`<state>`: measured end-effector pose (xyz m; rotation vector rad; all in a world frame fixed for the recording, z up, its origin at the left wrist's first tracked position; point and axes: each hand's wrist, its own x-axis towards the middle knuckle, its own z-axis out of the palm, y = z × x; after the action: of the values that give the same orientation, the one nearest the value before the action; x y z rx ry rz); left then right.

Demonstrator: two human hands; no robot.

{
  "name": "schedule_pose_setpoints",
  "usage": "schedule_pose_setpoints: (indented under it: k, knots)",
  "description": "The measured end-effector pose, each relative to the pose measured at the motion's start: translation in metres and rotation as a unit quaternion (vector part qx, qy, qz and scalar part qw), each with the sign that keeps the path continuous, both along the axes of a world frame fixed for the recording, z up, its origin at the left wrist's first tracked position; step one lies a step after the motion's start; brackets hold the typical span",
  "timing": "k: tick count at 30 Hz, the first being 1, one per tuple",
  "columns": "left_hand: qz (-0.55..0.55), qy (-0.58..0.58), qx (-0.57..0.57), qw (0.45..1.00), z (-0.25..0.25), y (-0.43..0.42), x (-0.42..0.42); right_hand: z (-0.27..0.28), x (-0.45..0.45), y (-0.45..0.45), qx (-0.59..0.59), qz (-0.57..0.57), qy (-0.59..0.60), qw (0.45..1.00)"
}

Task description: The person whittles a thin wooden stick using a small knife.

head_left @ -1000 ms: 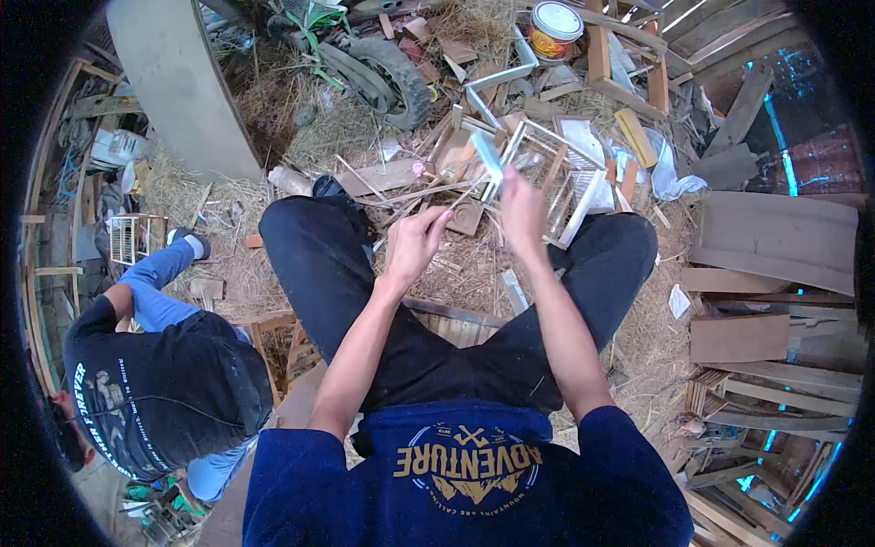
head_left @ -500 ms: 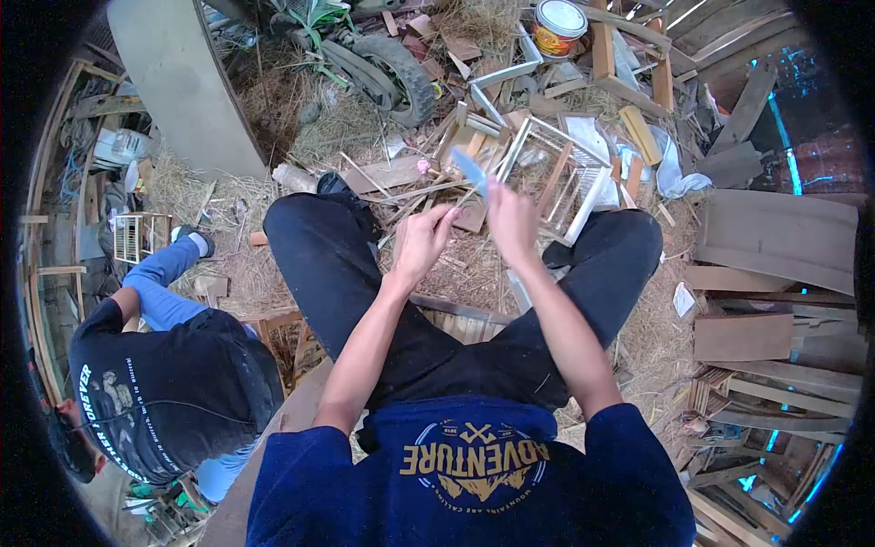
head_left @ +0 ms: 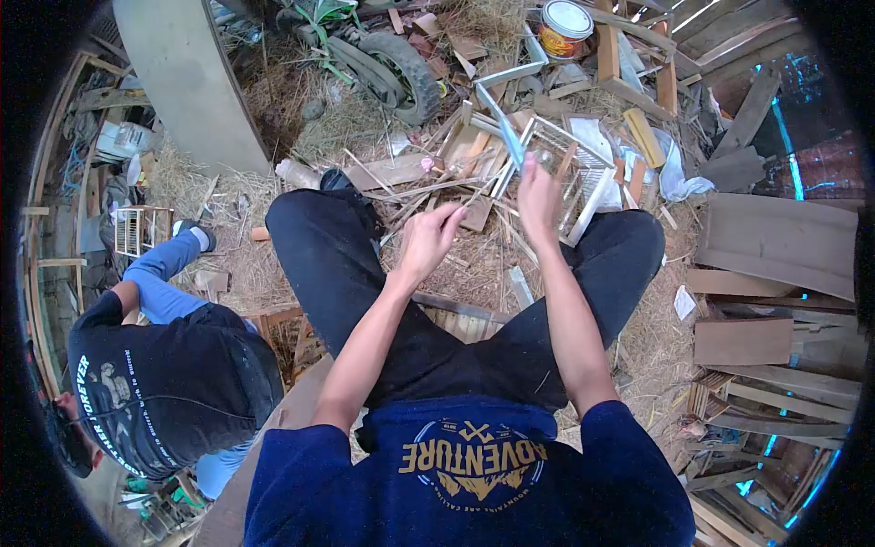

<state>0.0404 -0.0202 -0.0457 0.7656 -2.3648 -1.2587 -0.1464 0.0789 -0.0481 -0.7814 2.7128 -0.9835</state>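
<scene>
In the head view, a knife (head_left: 511, 139) with a pale bluish blade points up and away, and my right hand (head_left: 540, 199) is closed round its handle. My left hand (head_left: 427, 241) is closed, thumb against curled fingers, to the left of the knife. Whatever it may pinch is too thin or hidden to make out. Just beyond my hands, a white slatted wooden frame (head_left: 594, 193) lies by my right knee. Thin wooden sticks (head_left: 410, 193) lie scattered on the straw in front of my left hand.
A seated person (head_left: 173, 392) in a dark shirt is close on my left, near a small slatted cage (head_left: 142, 231). Ahead are a wheel (head_left: 407, 80), a paint bucket (head_left: 564, 30) and a tall leaning board (head_left: 187, 87). Planks (head_left: 743, 341) are stacked at right.
My right hand has moved rightward with the knife, away from my left hand, and the blade now points more upright. My left hand stays in nearly the same place.
</scene>
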Motion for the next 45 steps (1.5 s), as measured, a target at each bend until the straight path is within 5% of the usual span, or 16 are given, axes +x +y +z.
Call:
schedule_pose_setpoints:
  k: [5, 6, 9, 14, 17, 18, 21, 22, 23, 27, 32, 33, 37, 41, 45]
  knots:
    - [0.019, -0.008, 0.028, 0.999, 0.004, 0.0, 0.003, -0.014, 0.021, 0.008, 0.01, 0.06, 0.068, 0.996]
    - [0.016, -0.006, 0.034, 0.999, 0.011, 0.001, 0.004, 0.01, 0.016, 0.006, 0.058, 0.04, -0.055, 0.996]
    - [0.003, -0.012, -0.004, 1.0, 0.001, -0.002, 0.004, 0.004, -0.011, 0.002, -0.015, -0.057, -0.009, 0.998]
    - [-0.002, 0.005, 0.009, 1.0, 0.007, -0.002, -0.001, -0.02, 0.019, 0.006, 0.014, 0.054, 0.071, 0.996]
    - [-0.007, 0.008, 0.011, 1.0, 0.001, -0.002, -0.001, -0.006, -0.012, 0.001, 0.032, -0.051, -0.084, 0.995]
    - [-0.015, -0.01, 0.0, 1.0, 0.0, -0.002, -0.002, -0.01, -0.015, 0.002, -0.009, -0.042, 0.048, 0.998]
    - [-0.021, -0.031, -0.005, 0.999, -0.001, -0.003, -0.001, -0.02, 0.017, 0.008, 0.032, 0.063, 0.064, 0.995]
    - [-0.016, -0.027, 0.004, 1.0, -0.001, -0.004, 0.0, 0.003, 0.036, 0.003, 0.019, 0.07, -0.033, 0.997]
    - [-0.011, -0.023, 0.013, 1.0, 0.0, -0.005, 0.0, -0.005, 0.041, 0.003, 0.035, 0.093, 0.044, 0.994]
    - [-0.008, -0.036, 0.006, 0.999, 0.001, -0.001, -0.003, -0.011, -0.002, -0.006, 0.014, -0.035, -0.046, 0.998]
    - [-0.005, -0.033, -0.003, 0.999, -0.002, -0.003, 0.001, -0.006, 0.044, 0.003, 0.037, 0.111, 0.025, 0.993]
    - [0.001, -0.027, 0.005, 1.0, -0.002, -0.005, 0.001, -0.008, 0.051, -0.002, 0.011, 0.104, 0.116, 0.988]
    - [-0.005, -0.008, -0.001, 1.0, -0.004, -0.001, -0.005, -0.012, 0.009, -0.008, -0.006, 0.006, -0.022, 1.0]
    - [-0.009, -0.039, 0.004, 0.999, 0.0, 0.0, -0.004, -0.002, 0.046, 0.001, 0.03, 0.126, 0.019, 0.991]
    - [-0.014, -0.026, -0.016, 0.999, -0.01, 0.0, -0.004, -0.014, 0.035, -0.007, 0.007, 0.071, 0.061, 0.996]
